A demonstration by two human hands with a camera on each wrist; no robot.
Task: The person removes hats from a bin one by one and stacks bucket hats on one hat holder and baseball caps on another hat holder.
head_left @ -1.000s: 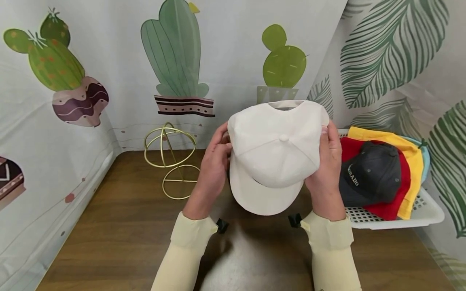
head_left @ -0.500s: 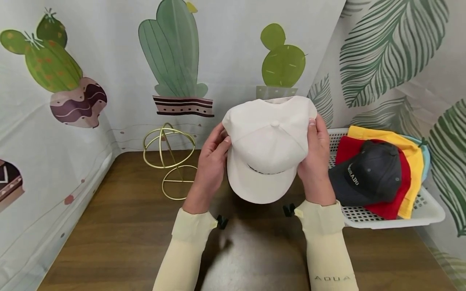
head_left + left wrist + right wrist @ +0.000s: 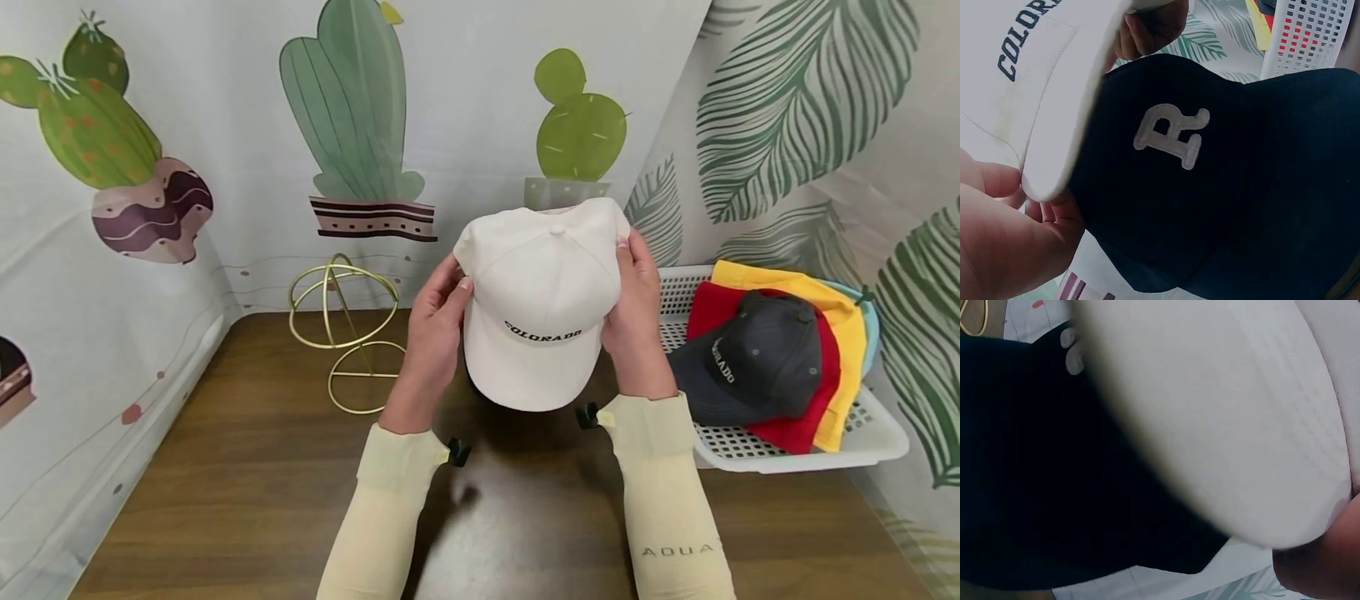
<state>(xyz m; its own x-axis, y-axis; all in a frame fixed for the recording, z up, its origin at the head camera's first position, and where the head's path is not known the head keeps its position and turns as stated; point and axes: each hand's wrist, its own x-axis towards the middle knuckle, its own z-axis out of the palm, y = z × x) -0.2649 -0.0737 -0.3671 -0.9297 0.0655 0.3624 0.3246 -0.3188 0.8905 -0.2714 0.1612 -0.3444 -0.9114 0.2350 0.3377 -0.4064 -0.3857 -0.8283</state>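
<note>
A white baseball cap with dark COLORADO lettering is held up between both hands in the head view, brim toward me. My left hand grips its left side, thumb on the outside. On the opposite side my right hand grips the cap, thumb on the outside of the crown. Beneath the white brim, in the left wrist view, a dark navy cap bears a pale letter R. The navy cap fills much of the right wrist view too; in the head view the white cap hides nearly all of it.
A gold wire stand with two rings is left of the hands on the wooden table. To the right, a white perforated basket holds a dark grey cap over red, yellow and light blue fabric items. Printed curtains hang behind.
Both hands have shifted left with the white cap, the right hand more. The cap has tilted so that its front lettering shows, and its brim has risen in view.
</note>
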